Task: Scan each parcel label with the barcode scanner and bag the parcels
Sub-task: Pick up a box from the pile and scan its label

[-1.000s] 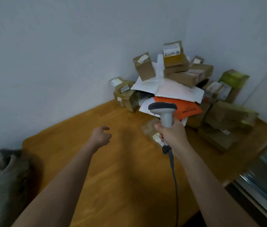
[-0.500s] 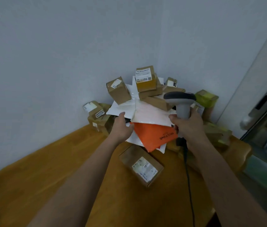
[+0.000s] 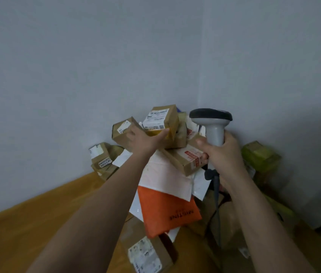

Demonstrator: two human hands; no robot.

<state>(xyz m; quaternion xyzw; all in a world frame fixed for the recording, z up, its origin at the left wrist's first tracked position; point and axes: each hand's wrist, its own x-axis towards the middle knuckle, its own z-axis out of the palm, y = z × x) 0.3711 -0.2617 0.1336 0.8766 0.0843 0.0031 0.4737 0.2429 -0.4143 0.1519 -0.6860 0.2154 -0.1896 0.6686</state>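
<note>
Left hand (image 3: 145, 139): fingers wrapped under the lower edge of the top labelled box (image 3: 160, 123), thumb at its 4 o'clock corner; the box sits at the peak of the parcel heap. Right hand (image 3: 221, 154): fingers closed around the grey handle of the barcode scanner (image 3: 211, 123), head level, at 3 o'clock of that box, cord hanging below. Risk, as a judgement: lifting the peak box may dislodge the tilted brown box (image 3: 123, 133) touching it at 9 o'clock, or start the mailers sliding off the counter (image 3: 37, 223); the cord could snag on the heap. Count, visible: one scanner; one orange mailer (image 3: 167, 209); at least two white mailers; roughly eight brown boxes, several partly hidden; one green-wrapped parcel (image 3: 260, 156). No bag is in view.
</note>
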